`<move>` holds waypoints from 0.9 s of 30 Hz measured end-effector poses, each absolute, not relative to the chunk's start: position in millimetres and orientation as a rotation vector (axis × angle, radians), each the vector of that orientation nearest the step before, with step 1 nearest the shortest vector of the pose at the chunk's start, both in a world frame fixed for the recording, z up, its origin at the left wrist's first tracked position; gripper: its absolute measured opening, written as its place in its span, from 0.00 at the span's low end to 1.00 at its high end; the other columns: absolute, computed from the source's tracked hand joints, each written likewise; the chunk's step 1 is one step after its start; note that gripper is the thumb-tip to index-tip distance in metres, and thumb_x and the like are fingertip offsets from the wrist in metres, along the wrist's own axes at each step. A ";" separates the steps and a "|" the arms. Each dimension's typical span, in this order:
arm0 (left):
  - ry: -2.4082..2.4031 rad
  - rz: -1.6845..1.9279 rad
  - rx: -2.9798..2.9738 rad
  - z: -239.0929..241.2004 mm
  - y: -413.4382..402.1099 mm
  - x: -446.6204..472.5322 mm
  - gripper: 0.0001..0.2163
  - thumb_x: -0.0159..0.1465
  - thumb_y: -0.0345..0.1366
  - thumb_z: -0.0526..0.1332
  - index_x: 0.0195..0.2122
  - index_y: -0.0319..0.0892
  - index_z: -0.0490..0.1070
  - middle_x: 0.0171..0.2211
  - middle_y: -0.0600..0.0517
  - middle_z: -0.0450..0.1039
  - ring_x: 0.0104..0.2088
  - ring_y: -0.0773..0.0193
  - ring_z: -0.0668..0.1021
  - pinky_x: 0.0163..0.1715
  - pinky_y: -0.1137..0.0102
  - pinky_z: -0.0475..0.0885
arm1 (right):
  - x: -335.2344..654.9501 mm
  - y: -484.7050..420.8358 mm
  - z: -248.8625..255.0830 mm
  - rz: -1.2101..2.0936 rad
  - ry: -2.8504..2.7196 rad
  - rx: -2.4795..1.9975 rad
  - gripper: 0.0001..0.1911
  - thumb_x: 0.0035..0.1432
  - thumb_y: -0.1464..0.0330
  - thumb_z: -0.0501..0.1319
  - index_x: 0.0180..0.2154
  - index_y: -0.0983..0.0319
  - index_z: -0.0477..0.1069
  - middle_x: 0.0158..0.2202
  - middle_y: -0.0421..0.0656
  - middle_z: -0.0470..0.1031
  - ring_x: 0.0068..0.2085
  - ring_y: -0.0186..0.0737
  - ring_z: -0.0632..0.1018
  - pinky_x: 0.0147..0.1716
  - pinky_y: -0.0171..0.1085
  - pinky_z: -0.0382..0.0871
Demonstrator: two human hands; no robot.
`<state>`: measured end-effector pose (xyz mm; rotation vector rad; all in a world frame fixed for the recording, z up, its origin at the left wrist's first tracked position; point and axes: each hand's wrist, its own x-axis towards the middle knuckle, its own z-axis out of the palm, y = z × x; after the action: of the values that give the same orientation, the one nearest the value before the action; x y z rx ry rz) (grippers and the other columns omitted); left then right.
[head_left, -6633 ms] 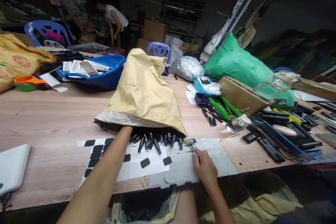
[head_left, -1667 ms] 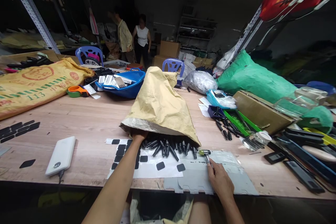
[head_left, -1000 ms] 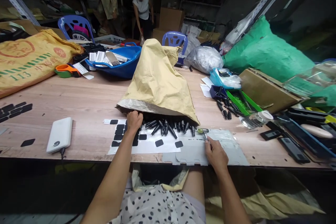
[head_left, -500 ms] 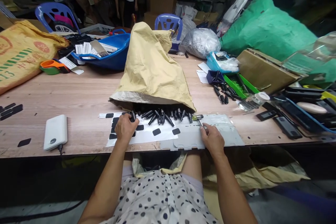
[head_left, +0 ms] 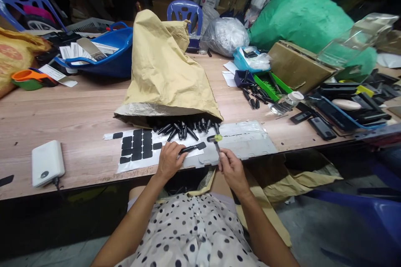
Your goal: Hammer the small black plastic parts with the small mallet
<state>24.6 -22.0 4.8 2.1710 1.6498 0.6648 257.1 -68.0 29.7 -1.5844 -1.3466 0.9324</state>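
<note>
My left hand [head_left: 171,159] is closed on a slim black cylindrical part [head_left: 189,149], which lies low over the white sheet and points right. Its right end is beside a black rounded sticker [head_left: 201,145]. In my right hand [head_left: 231,168] is a small hammer [head_left: 216,138] with a yellow-green face, its head raised just right of the black part. More black cylindrical parts [head_left: 184,129] spill from the mouth of a tan sack [head_left: 169,79]. Rows of black stickers [head_left: 137,144] sit on the white sheet [head_left: 123,167]. Beneath the hammer lies a grey flat board [head_left: 247,142].
A white power bank [head_left: 46,162] with a cable lies at left. Farther back stand a blue basin [head_left: 120,56] and an orange-handled item [head_left: 26,76]. To the right are a green tray [head_left: 272,85], a clear jar [head_left: 285,103], a cardboard box [head_left: 300,66] and a green sack [head_left: 300,12].
My left hand has moved right, bringing the black part from the stickers' upper area toward the hammer. My right hand has moved left with the hammer. The camera view has turned right.
</note>
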 end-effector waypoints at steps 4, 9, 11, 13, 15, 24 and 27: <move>1.532 0.784 2.139 -6.2 -13.9 18.7 0.09 0.65 0.40 0.63 0.42 0.45 0.79 0.33 0.49 0.76 0.37 0.56 0.74 0.40 0.63 0.70 | 232.7 -77.1 24.5 0.855 -1.459 -1.499 0.20 0.66 0.58 0.56 0.52 0.62 0.75 0.43 0.49 0.80 0.38 0.41 0.79 0.38 0.38 0.76; 1.507 0.835 2.072 -8.2 -13.5 17.0 0.08 0.63 0.39 0.66 0.41 0.46 0.80 0.33 0.50 0.76 0.38 0.57 0.74 0.42 0.63 0.70 | 215.8 -74.7 24.5 0.630 -1.714 -1.388 0.19 0.69 0.67 0.53 0.57 0.59 0.73 0.46 0.50 0.79 0.45 0.44 0.80 0.45 0.42 0.77; 1.503 0.838 2.053 -8.1 -13.7 18.9 0.07 0.62 0.39 0.67 0.41 0.46 0.81 0.34 0.50 0.76 0.38 0.57 0.74 0.42 0.63 0.69 | 210.8 -73.9 25.2 0.536 -1.767 -1.321 0.20 0.70 0.70 0.51 0.59 0.58 0.71 0.43 0.49 0.79 0.42 0.42 0.80 0.43 0.40 0.77; 1.497 0.829 2.043 -7.9 -13.5 20.6 0.08 0.62 0.38 0.67 0.41 0.47 0.81 0.34 0.51 0.76 0.38 0.58 0.74 0.42 0.63 0.69 | 207.3 -74.3 24.0 0.450 -1.804 -1.266 0.21 0.70 0.72 0.51 0.60 0.59 0.70 0.41 0.48 0.77 0.40 0.40 0.79 0.40 0.37 0.77; 1.498 0.814 2.044 -7.7 -13.0 21.8 0.07 0.63 0.38 0.66 0.41 0.48 0.81 0.33 0.51 0.76 0.39 0.58 0.74 0.41 0.64 0.68 | 205.6 -74.9 20.4 0.376 -1.859 -1.228 0.21 0.70 0.73 0.51 0.61 0.59 0.68 0.40 0.48 0.76 0.38 0.39 0.78 0.39 0.36 0.76; 1.490 0.813 2.091 -12.1 -10.4 23.1 0.08 0.64 0.39 0.65 0.42 0.49 0.82 0.32 0.50 0.75 0.38 0.58 0.74 0.40 0.64 0.68 | 209.2 -72.1 14.0 0.283 -1.880 -1.225 0.22 0.70 0.74 0.51 0.62 0.59 0.68 0.38 0.46 0.74 0.35 0.37 0.77 0.34 0.33 0.74; 1.494 0.826 2.095 -12.7 -10.1 22.8 0.08 0.64 0.40 0.64 0.42 0.49 0.82 0.32 0.50 0.75 0.38 0.58 0.74 0.40 0.64 0.68 | 209.1 -74.0 12.9 0.277 -1.871 -1.236 0.21 0.71 0.74 0.50 0.61 0.59 0.69 0.37 0.46 0.74 0.35 0.37 0.77 0.34 0.33 0.74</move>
<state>22.8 -10.1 -12.7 2.0952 1.4940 0.8255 209.1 -74.0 12.9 -1.2364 -1.8706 0.2771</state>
